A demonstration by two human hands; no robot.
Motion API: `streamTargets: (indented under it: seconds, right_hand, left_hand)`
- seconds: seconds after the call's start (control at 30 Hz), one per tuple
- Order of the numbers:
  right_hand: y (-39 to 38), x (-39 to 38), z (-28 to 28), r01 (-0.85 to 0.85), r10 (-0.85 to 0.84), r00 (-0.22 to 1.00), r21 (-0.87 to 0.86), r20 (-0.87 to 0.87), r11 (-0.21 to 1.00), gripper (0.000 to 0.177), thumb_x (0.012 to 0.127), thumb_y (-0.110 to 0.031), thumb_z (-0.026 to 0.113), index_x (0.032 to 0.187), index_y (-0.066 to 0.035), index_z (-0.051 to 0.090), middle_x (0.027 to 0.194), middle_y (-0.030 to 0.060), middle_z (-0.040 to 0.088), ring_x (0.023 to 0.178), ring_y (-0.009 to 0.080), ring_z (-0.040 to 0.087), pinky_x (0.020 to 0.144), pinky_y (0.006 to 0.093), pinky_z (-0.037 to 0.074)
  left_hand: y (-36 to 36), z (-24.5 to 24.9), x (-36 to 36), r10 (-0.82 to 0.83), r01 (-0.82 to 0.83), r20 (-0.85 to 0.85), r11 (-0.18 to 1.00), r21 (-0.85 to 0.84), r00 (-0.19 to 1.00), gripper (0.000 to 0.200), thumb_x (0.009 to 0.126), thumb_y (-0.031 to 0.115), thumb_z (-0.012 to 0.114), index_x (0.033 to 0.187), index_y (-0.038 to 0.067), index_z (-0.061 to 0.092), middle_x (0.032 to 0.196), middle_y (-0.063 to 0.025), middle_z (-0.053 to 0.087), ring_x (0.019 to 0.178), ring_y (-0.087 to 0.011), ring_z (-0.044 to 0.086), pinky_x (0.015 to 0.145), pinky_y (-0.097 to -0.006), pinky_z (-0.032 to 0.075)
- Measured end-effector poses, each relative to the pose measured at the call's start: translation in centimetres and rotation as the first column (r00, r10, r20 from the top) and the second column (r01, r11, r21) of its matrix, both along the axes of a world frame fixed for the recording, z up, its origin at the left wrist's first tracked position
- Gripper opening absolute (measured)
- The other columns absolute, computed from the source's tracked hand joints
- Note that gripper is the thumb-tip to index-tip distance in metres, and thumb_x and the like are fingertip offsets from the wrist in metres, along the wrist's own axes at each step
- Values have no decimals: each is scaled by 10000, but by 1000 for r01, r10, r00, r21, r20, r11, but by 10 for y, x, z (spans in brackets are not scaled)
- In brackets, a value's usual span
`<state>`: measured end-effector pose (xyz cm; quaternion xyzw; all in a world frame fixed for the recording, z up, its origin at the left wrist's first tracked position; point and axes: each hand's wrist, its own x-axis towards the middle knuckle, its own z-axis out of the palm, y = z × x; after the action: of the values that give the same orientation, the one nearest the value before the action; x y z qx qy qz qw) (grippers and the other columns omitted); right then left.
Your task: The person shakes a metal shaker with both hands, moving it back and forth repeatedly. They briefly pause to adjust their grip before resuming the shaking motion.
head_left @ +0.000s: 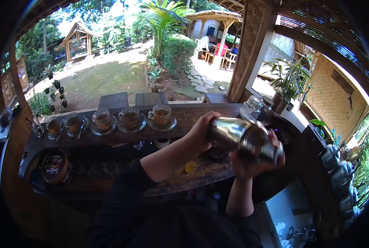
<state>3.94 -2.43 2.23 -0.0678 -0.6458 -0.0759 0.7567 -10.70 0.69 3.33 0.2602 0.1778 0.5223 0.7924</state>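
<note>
A shiny metal cocktail shaker (229, 131) lies tilted nearly sideways in the air above the counter, slightly blurred. My left hand (204, 131) is closed round its left end. From below and to the right, my right hand (250, 164) grips the other end, its fingers partly smeared and hidden by the metal. Left of the shaker, a glass cup (161, 115) with brown liquid stands on a saucer. Several similar cups, among them another glass cup (130, 117), line the counter ledge. Behind the shaker is a clear glass jar (251, 106).
A wooden counter (192, 112) runs across in front of me. A round brown tub (55, 168) sits on the lower shelf at left. To the right are a sink (287, 202), several metal kettles (341, 175) and a potted plant (280, 102). People sit under a distant shelter.
</note>
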Motion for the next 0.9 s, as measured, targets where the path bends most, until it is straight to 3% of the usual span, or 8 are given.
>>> streamTargets:
  seconds: [0.1, 0.2, 0.33, 0.4, 0.57, 0.7, 0.8, 0.9]
  right_hand:
    - [10, 15, 6, -77, 64, 994, -147, -89, 986, 1078, 581, -300, 839, 1359, -199, 99, 1322, 170, 302, 1200, 304, 371, 992, 425, 349]
    - [-61, 25, 26, -234, 214, 972, -323, -97, 917, 1101, 598, -449, 779, 1401, -233, 57, 1391, 151, 238, 1270, 301, 291, 1038, 454, 278]
    - [-118, 20, 40, -636, 470, 703, -768, -534, 79, 1121, 599, -706, 642, 1440, -278, 37, 1487, 88, 99, 1367, 282, 143, 1080, 532, 147]
    - [-33, 21, 18, -126, 114, 979, 64, 169, 990, 1018, 548, -222, 864, 1323, -213, 205, 1322, 65, 326, 1233, 326, 343, 980, 437, 411]
    - [-16, 26, 25, 12, -15, 999, -77, -39, 997, 1086, 556, -302, 861, 1322, -146, 107, 1259, 159, 360, 1125, 306, 427, 907, 453, 423]
    - [-52, 27, 4, 206, -243, 957, 222, 157, 953, 1010, 682, -696, 582, 1420, -290, 24, 1435, 126, 103, 1199, 427, 372, 930, 524, 427]
    - [-48, 31, -14, 293, -308, 941, 123, 140, 948, 1089, 630, -682, 649, 1413, -250, 27, 1445, 126, 96, 1208, 395, 375, 911, 464, 458]
    - [-8, 21, 2, -60, 65, 997, -104, 44, 993, 1057, 576, -222, 856, 1330, -170, 118, 1304, 187, 306, 1121, 314, 453, 941, 438, 411]
  left_hand:
    - [-1, 1, 8, 50, -61, -82, 989, -131, 995, 335, 863, 306, 465, 1064, 43, 516, 987, -138, 580, 958, -238, 570, 885, -402, 426]
    - [-29, 34, 12, 10, -16, 21, 931, 364, 1000, 347, 845, 320, 499, 1057, 45, 502, 1009, -148, 562, 963, -241, 561, 873, -378, 439]
    - [-42, 48, 14, -62, 56, -12, 784, 618, 998, 336, 848, 306, 503, 1060, 45, 502, 1003, -166, 546, 969, -240, 543, 873, -394, 433]
    - [-17, 23, 16, 29, -23, -18, 959, 283, 999, 366, 847, 329, 501, 1084, 49, 503, 1015, -151, 558, 965, -243, 555, 860, -413, 440]
    - [-16, 9, 17, 23, -26, -29, 996, -80, 999, 386, 860, 328, 481, 1125, 47, 490, 1033, -124, 570, 1017, -253, 566, 895, -410, 437]
    - [-51, 43, 13, -17, 14, 0, 814, 581, 1000, 358, 843, 326, 513, 1075, 54, 495, 1014, -132, 542, 983, -242, 548, 890, -382, 435]
    - [-40, 29, 18, 19, -1, -22, 779, 627, 1000, 361, 850, 346, 494, 1069, 59, 498, 1020, -130, 549, 978, -238, 557, 873, -387, 446]
    - [-10, -9, 21, 35, -35, -16, 999, 28, 999, 388, 853, 364, 485, 1090, 57, 496, 1037, -127, 560, 969, -235, 569, 881, -390, 444]
